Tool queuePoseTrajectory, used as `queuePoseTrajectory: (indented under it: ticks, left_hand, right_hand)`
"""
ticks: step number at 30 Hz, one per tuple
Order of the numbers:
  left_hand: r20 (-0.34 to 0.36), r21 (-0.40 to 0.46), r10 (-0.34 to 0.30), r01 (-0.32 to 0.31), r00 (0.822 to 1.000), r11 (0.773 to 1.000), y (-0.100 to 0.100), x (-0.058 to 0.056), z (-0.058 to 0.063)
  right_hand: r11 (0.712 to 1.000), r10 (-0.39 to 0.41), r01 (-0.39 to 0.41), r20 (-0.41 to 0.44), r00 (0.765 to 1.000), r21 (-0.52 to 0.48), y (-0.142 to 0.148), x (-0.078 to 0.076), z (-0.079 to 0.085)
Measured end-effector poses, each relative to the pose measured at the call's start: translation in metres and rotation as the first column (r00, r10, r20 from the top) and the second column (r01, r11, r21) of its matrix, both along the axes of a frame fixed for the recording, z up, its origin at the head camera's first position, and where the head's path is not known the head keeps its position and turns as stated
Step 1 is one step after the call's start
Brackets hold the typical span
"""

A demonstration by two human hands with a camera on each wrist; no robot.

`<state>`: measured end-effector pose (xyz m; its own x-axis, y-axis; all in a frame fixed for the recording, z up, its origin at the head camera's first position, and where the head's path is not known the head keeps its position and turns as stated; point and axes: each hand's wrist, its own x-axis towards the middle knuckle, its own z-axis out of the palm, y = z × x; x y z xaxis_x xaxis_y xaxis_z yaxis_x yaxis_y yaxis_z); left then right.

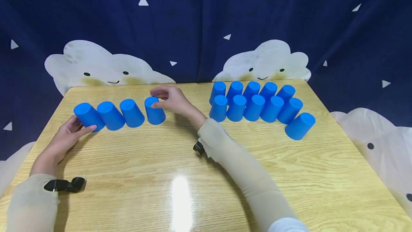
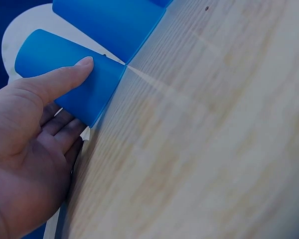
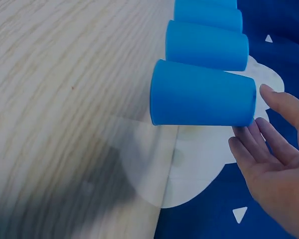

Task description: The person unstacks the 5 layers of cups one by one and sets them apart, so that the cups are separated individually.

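Note:
Several blue plastic cups stand upside down in a row on the left of the table. My left hand (image 1: 69,133) is at the leftmost cup (image 2: 72,74), thumb laid along its near side and fingers around behind, partly hidden by it. At the row's right end is another blue cup (image 3: 204,94), a small gap from its neighbour (image 1: 132,113). My right hand (image 1: 172,99) hovers around the top of that end cup with thumb and fingers spread. In the right wrist view the thumb stands apart from the cup's base, and the fingertips lie right at its edge.
Two rows of upside-down blue cups (image 1: 236,108) stand at the back right of the wooden table (image 1: 135,174). One more cup (image 1: 300,126) is at their right front end. Behind the table hangs a dark blue curtain (image 1: 180,20) with clouds.

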<state>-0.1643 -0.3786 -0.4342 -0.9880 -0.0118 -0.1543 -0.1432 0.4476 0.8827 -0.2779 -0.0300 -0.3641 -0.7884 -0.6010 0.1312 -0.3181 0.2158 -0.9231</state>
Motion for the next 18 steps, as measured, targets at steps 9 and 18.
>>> queuePoseTrajectory:
  ticks: [9, 18]
  left_hand:
    - [-0.002, 0.004, 0.004, -0.004, 1.0, 1.0, 0.0, 0.0, -0.001]
    - [-0.015, 0.005, 0.003, -0.003, 1.0, 1.0, 0.001, 0.0, 0.0]
  right_hand:
    - [0.99, -0.036, 0.045, -0.066, 0.997, 0.134, -0.008, 0.002, -0.004]
    - [0.975, -0.048, 0.076, -0.138, 0.989, 0.21, -0.011, 0.006, -0.003]
